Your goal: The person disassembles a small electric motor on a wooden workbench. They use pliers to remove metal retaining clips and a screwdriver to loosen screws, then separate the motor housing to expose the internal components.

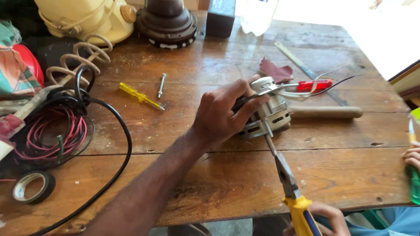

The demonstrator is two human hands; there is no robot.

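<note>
A small grey metal motor (269, 114) with slotted vents lies on its side on the wooden desk, right of the middle and nearer the near edge than the far one. White and dark wires trail from its top toward the right edge. Pliers (286, 179) with yellow-and-blue handles reach in from the near edge, their tips touching the motor's bracket.

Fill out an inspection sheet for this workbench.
Surface: worn wooden table.
Job's things: small grey motor, yellow-handled pliers at its shaft.
Clutter: yellow screwdriver, bolt, tape roll, red-handled tool, sandpaper scrap, wooden handle.
Hands: left hand on motor; right hand on pliers handle.
Cables: black cable, red wire coil.
Surroundings: another person's hand at right edge.
</note>
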